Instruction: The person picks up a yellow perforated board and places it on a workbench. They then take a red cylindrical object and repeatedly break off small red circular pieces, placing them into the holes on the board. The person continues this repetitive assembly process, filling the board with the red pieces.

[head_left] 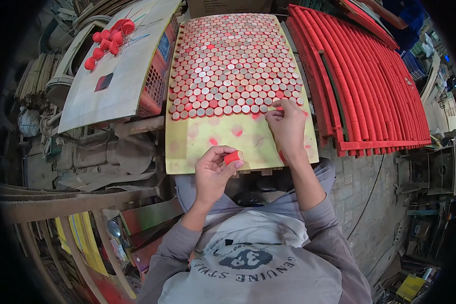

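My left hand (214, 171) is closed around a short red cylinder (233, 157) with a pale round end, held above the near edge of a yellow board (192, 157). Tightly packed rows of similar cylinders (228, 76) stand on that board, their pale tops up and red sides showing along the edges. My right hand (289, 126) is over the front row near its right end, fingers bent together in a pinch. What lies between those fingertips is hidden. Red smudges mark the bare yellow strip nearest me.
Red round rods (370, 86) lie side by side on a rack at the right. At the left, a pale panel (121, 76) carries red cups (117, 37) with thin stems, above a plastic crate (152, 93). A person's arm (390, 15) shows at the far right.
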